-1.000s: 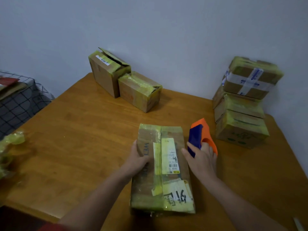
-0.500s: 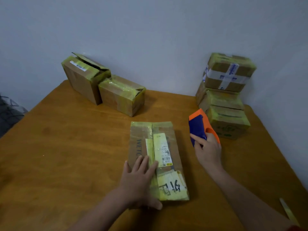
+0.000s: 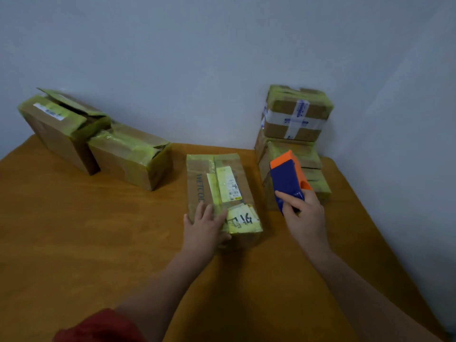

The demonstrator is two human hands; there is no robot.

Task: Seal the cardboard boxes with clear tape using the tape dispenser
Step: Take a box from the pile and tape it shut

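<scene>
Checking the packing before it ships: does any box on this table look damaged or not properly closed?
Yes. The tall cardboard box at far left has its top flaps sprung open, and the lower cardboard box beside it gapes at its right end.

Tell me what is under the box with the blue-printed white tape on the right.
The box with blue-printed tape sits on top of a stack of boxes against the wall. The tape dispenser in the right hand covers the stack's front, so the count is unclear.
</scene>
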